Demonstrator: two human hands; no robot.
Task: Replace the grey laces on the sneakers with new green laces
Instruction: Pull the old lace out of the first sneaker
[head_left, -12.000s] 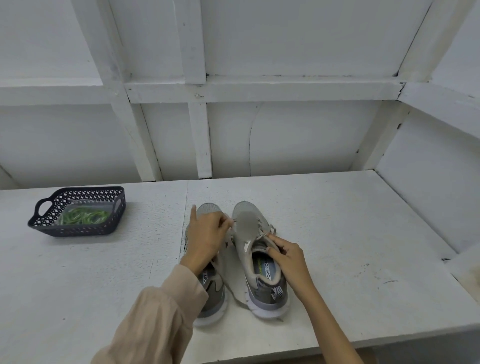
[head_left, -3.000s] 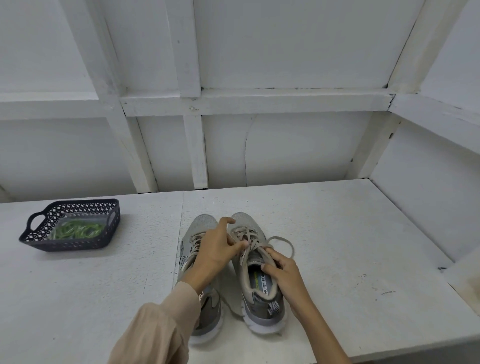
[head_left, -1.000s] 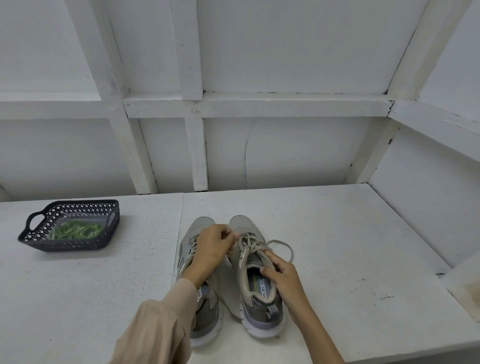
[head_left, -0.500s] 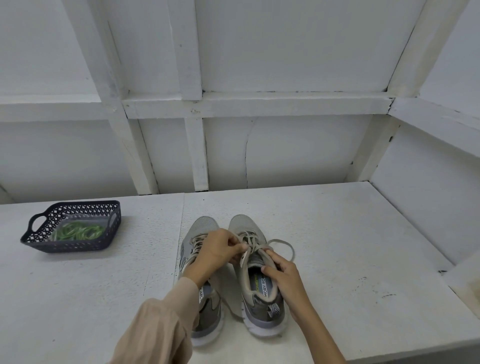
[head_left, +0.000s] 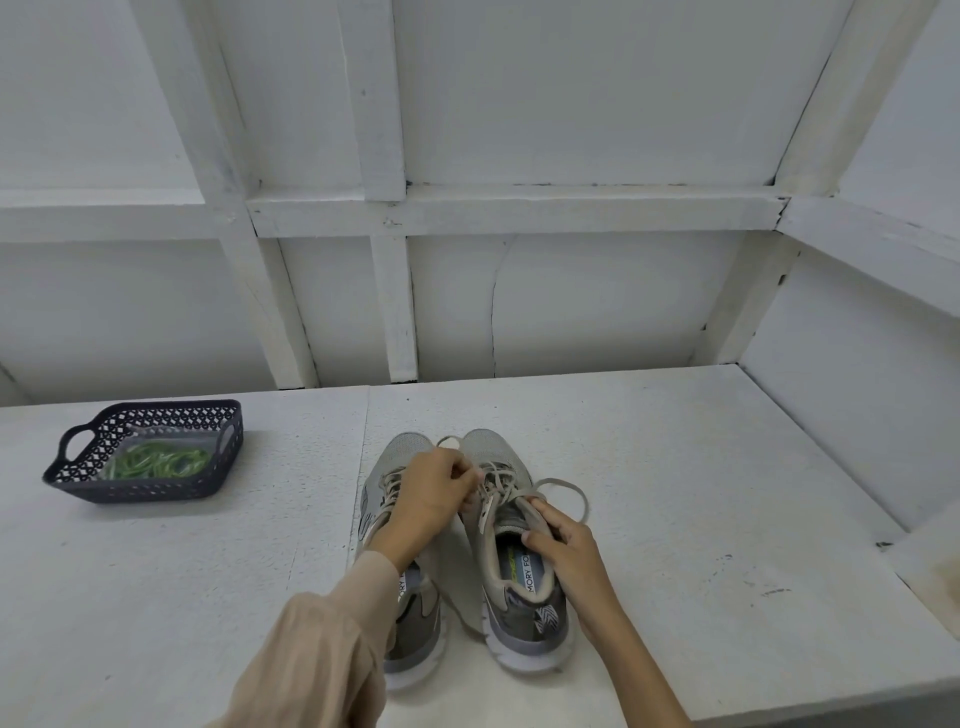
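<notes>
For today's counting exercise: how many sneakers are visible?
2, side by side: left sneaker under the left hand, which pinches a grey lace; right sneaker gripped by the right hand.

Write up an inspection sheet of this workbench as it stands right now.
Surface: white table, scuffed in places.
Job's things: left sneaker and right sneaker side by side, toes pointing away, both grey-laced; the right one's grey lace is loosened, one loop lying on the table; green laces lie in the dark basket at far left.
Clutter: nothing seen.
Hands: left hand pinches the grey lace over the right sneaker; right hand grips that sneaker at its tongue.
Cables: nothing seen.
Surroundings: white framed wall panels behind and to the right.
</notes>
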